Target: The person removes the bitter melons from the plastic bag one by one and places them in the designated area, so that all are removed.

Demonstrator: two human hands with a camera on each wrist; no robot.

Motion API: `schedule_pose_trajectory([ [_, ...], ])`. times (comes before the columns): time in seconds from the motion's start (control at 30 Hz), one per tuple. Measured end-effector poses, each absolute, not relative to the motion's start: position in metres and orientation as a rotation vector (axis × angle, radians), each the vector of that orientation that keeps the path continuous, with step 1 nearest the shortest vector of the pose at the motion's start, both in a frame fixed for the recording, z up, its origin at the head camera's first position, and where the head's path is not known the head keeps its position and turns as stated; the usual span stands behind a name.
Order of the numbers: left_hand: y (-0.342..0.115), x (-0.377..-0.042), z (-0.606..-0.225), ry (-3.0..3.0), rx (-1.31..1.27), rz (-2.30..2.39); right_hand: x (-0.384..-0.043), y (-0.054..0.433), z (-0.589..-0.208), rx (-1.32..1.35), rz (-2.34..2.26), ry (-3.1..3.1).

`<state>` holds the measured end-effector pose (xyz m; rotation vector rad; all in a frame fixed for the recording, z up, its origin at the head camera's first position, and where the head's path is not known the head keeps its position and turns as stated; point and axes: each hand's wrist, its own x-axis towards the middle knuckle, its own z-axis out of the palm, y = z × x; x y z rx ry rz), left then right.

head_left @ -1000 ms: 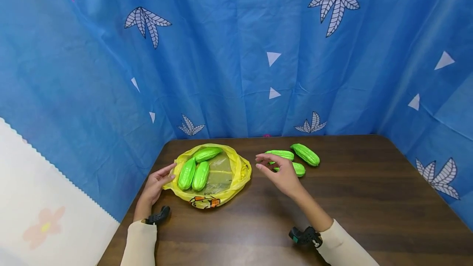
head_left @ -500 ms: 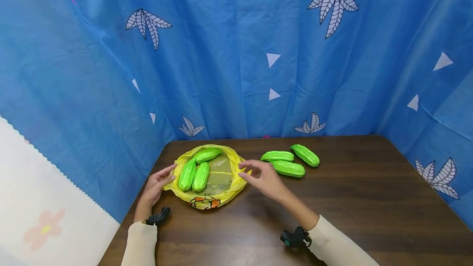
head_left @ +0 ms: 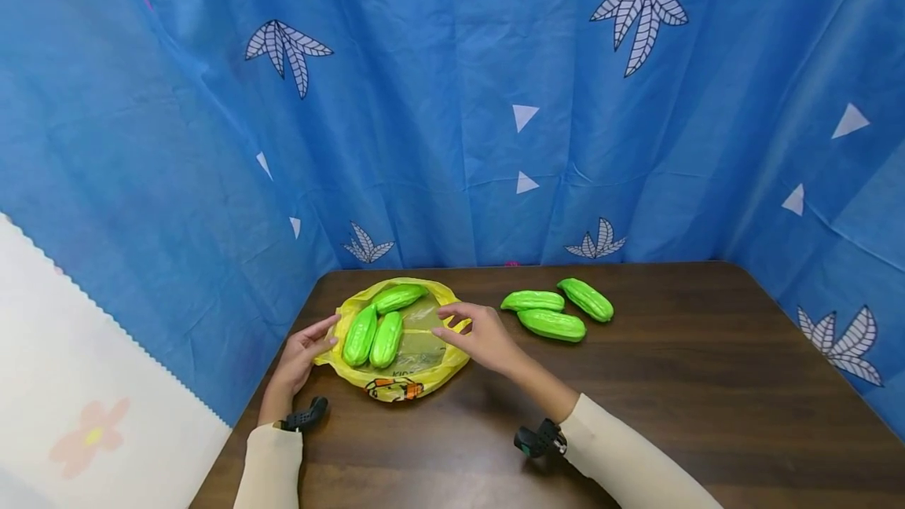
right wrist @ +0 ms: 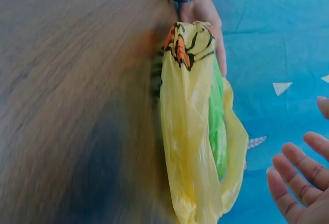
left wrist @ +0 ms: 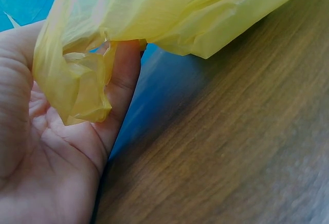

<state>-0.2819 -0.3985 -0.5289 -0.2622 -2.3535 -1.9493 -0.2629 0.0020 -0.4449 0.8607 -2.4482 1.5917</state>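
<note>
Left of centre, the yellow bag [head_left: 433, 380] lies between the left hand [head_left: 298, 353], holding its left rim, and the right hand [head_left: 482, 335], empty, fingers parted, above its right.

My right hand [head_left: 481, 336] masks some of the right rim of the yellow bag [head_left: 431, 380], plastic hides part of my left hand [left wrist: 56, 154], both near sleeves [head_left: 269, 462] cut off!
</note>
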Motion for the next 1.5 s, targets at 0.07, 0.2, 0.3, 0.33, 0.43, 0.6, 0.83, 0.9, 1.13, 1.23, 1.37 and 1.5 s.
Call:
schedule_pose_trajectory([
  [0.07,-0.398,-0.282,-0.528,-2.354,-0.265,-1.943,-0.264,-0.004,-0.447,0.868,1.592,-2.442],
  [0.2,-0.397,-0.281,-0.526,-2.379,-0.249,-1.930,-0.263,-0.018,-0.452,0.839,1.614,-2.424],
  [0.3,-0.398,-0.282,-0.527,-2.386,-0.238,-1.932,-0.261,-0.027,-0.457,0.784,1.625,-2.429],
  [0.33,-0.398,-0.283,-0.527,-2.387,-0.233,-1.933,-0.260,-0.030,-0.459,0.772,1.626,-2.430],
  [0.43,-0.398,-0.283,-0.527,-2.375,-0.231,-1.949,-0.259,-0.039,-0.462,0.726,1.619,-2.459],
  [0.6,-0.398,-0.282,-0.525,-2.365,-0.233,-1.954,-0.258,-0.052,-0.467,0.672,1.657,-2.489],
  [0.83,-0.399,-0.279,-0.527,-2.360,-0.245,-1.956,-0.255,-0.072,-0.475,0.614,1.623,-2.541],
  [0.9,-0.399,-0.279,-0.528,-2.360,-0.263,-1.962,-0.255,-0.077,-0.476,0.621,1.612,-2.532],
  [1.13,-0.399,-0.282,-0.529,-2.358,-0.270,-1.955,-0.258,-0.090,-0.484,0.627,1.581,-2.524],
  [1.23,-0.399,-0.281,-0.529,-2.363,-0.260,-1.951,-0.258,-0.094,-0.489,0.622,1.566,-2.537],
  [1.37,-0.397,-0.280,-0.527,-2.376,-0.265,-1.940,-0.261,-0.099,-0.493,0.621,1.540,-2.549],
  [1.5,-0.396,-0.281,-0.525,-2.381,-0.267,-1.939,-0.263,-0.103,-0.494,0.643,1.513,-2.563],
])
